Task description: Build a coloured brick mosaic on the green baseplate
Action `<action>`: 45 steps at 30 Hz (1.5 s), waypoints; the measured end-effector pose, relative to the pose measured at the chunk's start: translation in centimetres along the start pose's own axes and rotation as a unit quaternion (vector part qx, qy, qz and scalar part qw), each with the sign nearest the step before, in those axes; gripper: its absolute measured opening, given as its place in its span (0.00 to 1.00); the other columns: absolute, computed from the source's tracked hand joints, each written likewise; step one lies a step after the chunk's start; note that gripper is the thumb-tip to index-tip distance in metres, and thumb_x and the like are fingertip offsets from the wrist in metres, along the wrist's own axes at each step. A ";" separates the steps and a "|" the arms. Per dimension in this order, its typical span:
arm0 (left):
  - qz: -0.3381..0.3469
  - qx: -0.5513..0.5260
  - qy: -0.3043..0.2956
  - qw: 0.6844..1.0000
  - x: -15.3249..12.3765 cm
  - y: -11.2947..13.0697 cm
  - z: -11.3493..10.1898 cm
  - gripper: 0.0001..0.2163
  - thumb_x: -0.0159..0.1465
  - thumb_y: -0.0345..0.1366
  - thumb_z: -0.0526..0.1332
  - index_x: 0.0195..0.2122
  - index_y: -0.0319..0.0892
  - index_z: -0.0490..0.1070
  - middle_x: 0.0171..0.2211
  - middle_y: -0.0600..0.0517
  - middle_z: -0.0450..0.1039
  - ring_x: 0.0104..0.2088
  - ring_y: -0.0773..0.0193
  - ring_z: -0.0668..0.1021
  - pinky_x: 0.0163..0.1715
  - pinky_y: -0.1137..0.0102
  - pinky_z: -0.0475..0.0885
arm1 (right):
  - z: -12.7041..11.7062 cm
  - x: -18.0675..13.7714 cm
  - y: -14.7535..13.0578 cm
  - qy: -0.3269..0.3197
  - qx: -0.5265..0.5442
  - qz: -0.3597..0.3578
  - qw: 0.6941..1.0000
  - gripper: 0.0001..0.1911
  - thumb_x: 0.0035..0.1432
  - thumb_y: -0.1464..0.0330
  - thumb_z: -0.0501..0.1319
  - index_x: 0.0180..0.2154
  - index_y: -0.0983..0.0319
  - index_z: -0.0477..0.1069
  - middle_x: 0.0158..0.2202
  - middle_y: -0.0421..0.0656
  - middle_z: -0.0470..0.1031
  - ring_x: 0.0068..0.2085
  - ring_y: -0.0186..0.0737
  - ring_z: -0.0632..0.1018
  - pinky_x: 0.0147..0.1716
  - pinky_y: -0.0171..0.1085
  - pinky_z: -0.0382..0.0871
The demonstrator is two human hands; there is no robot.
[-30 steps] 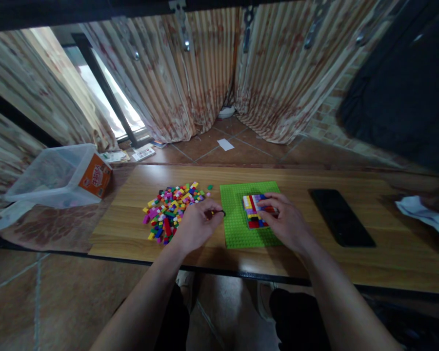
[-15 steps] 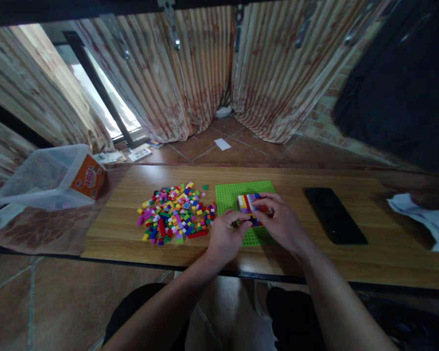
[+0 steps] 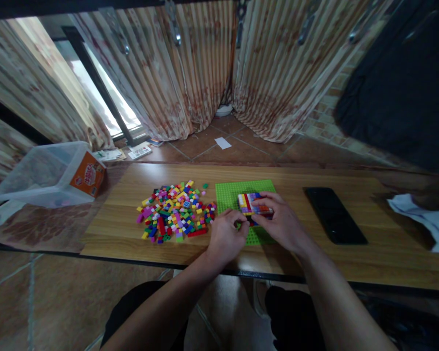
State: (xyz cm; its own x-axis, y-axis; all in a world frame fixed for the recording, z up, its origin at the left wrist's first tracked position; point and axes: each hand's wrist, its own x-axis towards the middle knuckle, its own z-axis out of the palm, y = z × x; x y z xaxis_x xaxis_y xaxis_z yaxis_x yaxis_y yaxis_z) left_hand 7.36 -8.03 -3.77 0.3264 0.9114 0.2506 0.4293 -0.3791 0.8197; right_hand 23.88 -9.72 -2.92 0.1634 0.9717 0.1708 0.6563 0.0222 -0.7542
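A block of multicoloured toy bricks [image 3: 246, 203] stands on the green baseplate [image 3: 227, 192]. My right hand [image 3: 282, 219] is wrapped round the right side of this block, fingers over its top and thumb at the near side. Just left of the block's near corner is my left hand [image 3: 227, 234], its thumb and fingertips pinched together; whatever sits between them is too small or hidden to name. Left of the baseplate lies a heap of loose toy bricks [image 3: 175, 212] in many colours.
The wooden table [image 3: 113, 214] has a dark front edge. On its right lies a black phone-like slab [image 3: 334, 214], with a crumpled white cloth [image 3: 417, 219] beyond. A clear plastic bin [image 3: 47, 178] with an orange label stands at the left.
My left thumb and fingertips have drawn slightly back from the block, showing more of its near side. My right hand stays on the block.
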 end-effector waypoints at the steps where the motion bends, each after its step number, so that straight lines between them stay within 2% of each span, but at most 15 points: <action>1: -0.001 0.005 -0.001 1.000 0.0 0.1 0.0 0.04 0.57 0.27 0.61 0.27 0.41 0.73 0.27 0.52 0.74 0.29 0.67 0.75 0.31 0.72 0.67 | 0.0 0.0 -0.1 0.003 -0.005 0.000 1.000 0.14 0.48 0.67 0.64 0.40 0.59 0.77 0.55 0.48 0.67 0.54 0.51 0.73 0.54 0.54 0.68; 7: 0.006 0.013 -0.020 1.000 0.1 0.3 -0.2 0.03 0.56 0.27 0.61 0.27 0.41 0.72 0.28 0.52 0.74 0.30 0.66 0.75 0.31 0.72 0.67 | 0.2 -0.1 -0.1 0.011 -0.018 -0.007 1.000 0.14 0.49 0.66 0.63 0.40 0.58 0.77 0.55 0.47 0.67 0.53 0.49 0.73 0.55 0.53 0.67; 11: 0.006 0.010 -0.036 0.999 0.1 0.4 -0.5 0.04 0.59 0.29 0.60 0.28 0.41 0.74 0.28 0.52 0.74 0.29 0.66 0.75 0.30 0.72 0.67 | 0.1 -0.2 -0.1 0.003 -0.033 -0.011 0.999 0.14 0.50 0.64 0.63 0.41 0.58 0.76 0.55 0.48 0.66 0.54 0.50 0.72 0.56 0.54 0.65; 18: -0.058 -0.008 -0.031 0.998 0.5 0.4 -0.2 0.06 0.59 0.31 0.61 0.27 0.41 0.76 0.26 0.52 0.75 0.27 0.67 0.75 0.28 0.73 0.66 | -0.1 -0.2 -0.2 -0.014 -0.053 -0.013 0.998 0.15 0.52 0.62 0.62 0.41 0.59 0.76 0.55 0.49 0.66 0.54 0.51 0.71 0.55 0.53 0.66; 25: -0.084 0.016 -0.032 0.996 0.6 0.8 0.0 0.05 0.59 0.32 0.62 0.28 0.41 0.77 0.27 0.52 0.77 0.27 0.66 0.75 0.29 0.73 0.67 | 0.1 0.0 0.8 -0.016 -0.048 -0.027 0.998 0.16 0.53 0.59 0.61 0.42 0.58 0.75 0.56 0.49 0.66 0.55 0.52 0.72 0.55 0.54 0.66; 31: -0.022 0.025 -0.043 0.999 0.4 0.3 -0.2 0.06 0.61 0.33 0.60 0.29 0.41 0.76 0.28 0.51 0.76 0.28 0.65 0.75 0.30 0.72 0.68 | -0.1 0.1 1.8 -0.002 -0.063 -0.059 0.996 0.19 0.52 0.54 0.62 0.41 0.57 0.76 0.55 0.49 0.69 0.54 0.53 0.72 0.54 0.55 0.66; 35: 0.018 0.008 -0.041 0.999 0.5 0.0 -0.5 0.08 0.62 0.33 0.58 0.28 0.42 0.76 0.28 0.51 0.75 0.29 0.64 0.76 0.30 0.72 0.68 | -0.1 0.1 2.0 0.009 -0.089 -0.056 0.994 0.19 0.51 0.53 0.62 0.41 0.57 0.76 0.54 0.48 0.70 0.53 0.53 0.74 0.52 0.54 0.68; 38: 0.022 -0.008 -0.008 1.000 1.2 -0.4 -1.7 0.09 0.63 0.33 0.58 0.29 0.41 0.76 0.27 0.51 0.75 0.29 0.65 0.75 0.31 0.72 0.68 | 0.0 0.2 2.2 0.019 -0.112 -0.060 0.992 0.19 0.52 0.54 0.62 0.41 0.57 0.77 0.53 0.48 0.71 0.52 0.53 0.74 0.52 0.54 0.68; 41: 0.021 -0.029 0.044 0.998 2.5 -1.5 -4.3 0.09 0.63 0.32 0.57 0.28 0.40 0.75 0.25 0.52 0.74 0.28 0.67 0.74 0.32 0.73 0.67 | 0.0 0.3 2.2 0.019 -0.126 -0.069 0.989 0.18 0.52 0.55 0.62 0.41 0.57 0.77 0.52 0.48 0.71 0.52 0.52 0.73 0.53 0.54 0.66; 45: -0.047 -0.059 0.117 0.990 4.0 -3.4 -8.3 0.11 0.63 0.34 0.57 0.25 0.38 0.73 0.20 0.55 0.69 0.23 0.69 0.69 0.25 0.74 0.62 | -0.1 0.2 0.6 0.042 -0.132 -0.069 0.988 0.17 0.54 0.55 0.60 0.40 0.58 0.76 0.51 0.50 0.71 0.51 0.53 0.73 0.53 0.55 0.66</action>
State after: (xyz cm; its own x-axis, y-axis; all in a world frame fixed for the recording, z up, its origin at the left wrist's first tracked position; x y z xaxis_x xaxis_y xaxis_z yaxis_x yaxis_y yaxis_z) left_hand 0.18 -1.76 -1.29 0.0801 0.9589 0.2721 0.3433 -0.2828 0.8956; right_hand 24.36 -9.55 -3.33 0.1116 0.9404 0.3211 0.8445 0.0806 -0.5295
